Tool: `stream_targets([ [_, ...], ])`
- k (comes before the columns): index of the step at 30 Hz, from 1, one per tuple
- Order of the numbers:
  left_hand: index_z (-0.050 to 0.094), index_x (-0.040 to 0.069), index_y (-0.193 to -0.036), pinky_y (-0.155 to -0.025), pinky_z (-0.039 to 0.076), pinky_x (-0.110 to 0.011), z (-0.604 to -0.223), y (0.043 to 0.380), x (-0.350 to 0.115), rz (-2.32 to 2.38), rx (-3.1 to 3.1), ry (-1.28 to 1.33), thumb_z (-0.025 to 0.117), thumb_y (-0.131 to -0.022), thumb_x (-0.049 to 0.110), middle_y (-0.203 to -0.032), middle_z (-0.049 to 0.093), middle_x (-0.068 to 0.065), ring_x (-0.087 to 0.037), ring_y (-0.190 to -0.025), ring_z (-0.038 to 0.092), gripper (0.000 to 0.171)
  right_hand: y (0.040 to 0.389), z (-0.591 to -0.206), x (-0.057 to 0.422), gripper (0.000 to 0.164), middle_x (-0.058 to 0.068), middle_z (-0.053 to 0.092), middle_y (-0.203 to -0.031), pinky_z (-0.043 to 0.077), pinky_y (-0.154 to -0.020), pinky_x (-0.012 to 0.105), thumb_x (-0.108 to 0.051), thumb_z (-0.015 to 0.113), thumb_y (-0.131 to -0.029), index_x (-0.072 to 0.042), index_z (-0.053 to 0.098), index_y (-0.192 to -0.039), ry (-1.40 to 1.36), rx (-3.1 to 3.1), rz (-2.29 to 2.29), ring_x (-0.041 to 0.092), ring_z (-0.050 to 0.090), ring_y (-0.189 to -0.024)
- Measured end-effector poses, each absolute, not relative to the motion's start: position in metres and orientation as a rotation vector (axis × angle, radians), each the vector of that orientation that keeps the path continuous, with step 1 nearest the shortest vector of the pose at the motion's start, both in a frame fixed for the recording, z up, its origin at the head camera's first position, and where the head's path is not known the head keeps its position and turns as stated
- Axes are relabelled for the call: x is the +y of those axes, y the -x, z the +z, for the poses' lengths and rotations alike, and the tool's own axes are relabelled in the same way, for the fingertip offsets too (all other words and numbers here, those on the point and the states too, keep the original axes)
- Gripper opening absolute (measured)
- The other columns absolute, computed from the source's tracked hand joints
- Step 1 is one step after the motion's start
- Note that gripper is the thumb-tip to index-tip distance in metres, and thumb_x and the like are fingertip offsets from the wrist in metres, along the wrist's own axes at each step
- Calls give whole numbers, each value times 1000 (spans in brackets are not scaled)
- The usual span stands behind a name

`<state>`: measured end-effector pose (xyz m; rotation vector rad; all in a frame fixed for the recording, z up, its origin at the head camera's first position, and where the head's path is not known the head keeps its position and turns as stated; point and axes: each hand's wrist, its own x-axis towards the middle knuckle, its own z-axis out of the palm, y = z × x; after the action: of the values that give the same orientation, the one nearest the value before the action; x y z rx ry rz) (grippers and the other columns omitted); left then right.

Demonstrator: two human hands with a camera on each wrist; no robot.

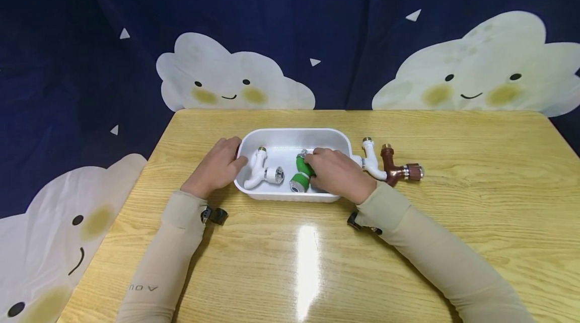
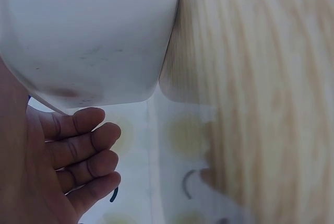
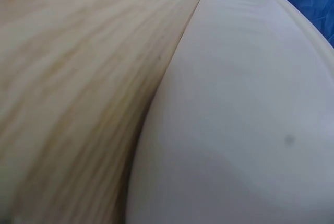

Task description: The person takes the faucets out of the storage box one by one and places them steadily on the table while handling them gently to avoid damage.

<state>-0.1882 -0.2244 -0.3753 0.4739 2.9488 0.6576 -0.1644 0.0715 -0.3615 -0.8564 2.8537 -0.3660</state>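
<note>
A white plastic tub (image 1: 272, 195) stands on the table; its outer wall fills much of both wrist views. My left hand (image 1: 218, 166) holds the tub's left end, thumb over the rim and fingers outside, loosely curled in the left wrist view. Inside the tub, a white tap (image 1: 258, 169) with a brass-coloured threaded end lies on the left. My right hand (image 1: 337, 169) reaches over the near right rim and grips a green tap (image 1: 301, 174) in the tub's middle. Its fingertips are partly hidden, and the right wrist view does not show this hand.
Right of the tub, another white tap (image 1: 371, 158) lies on the table, its knob beside the tub wall. Touching or close to it is a brown tap (image 1: 395, 171). A dark blue cloth (image 1: 340, 11) with cloud faces hangs behind the wooden table (image 1: 254, 262).
</note>
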Motion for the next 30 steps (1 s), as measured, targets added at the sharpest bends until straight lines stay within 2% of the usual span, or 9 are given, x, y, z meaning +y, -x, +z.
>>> stream_targets([
  [5,59,2,-118,-88,44,-45,-377,188,-225,641,2968,-483,49,-98,26,-101,63,-13,-30,-101,51,33,164,-362,71,17,5,63,-89,44,-65,31,-12,76,-88,-7,72,-104,874,2870,-372,19,54,-74],
  [30,61,4,-112,-81,40,-40,-377,189,-226,610,2999,-505,50,-97,26,-88,59,-11,-29,-93,50,29,164,-362,72,24,6,64,-92,48,-66,34,-15,76,-87,-7,73,-109,865,2908,-395,18,56,-74],
])
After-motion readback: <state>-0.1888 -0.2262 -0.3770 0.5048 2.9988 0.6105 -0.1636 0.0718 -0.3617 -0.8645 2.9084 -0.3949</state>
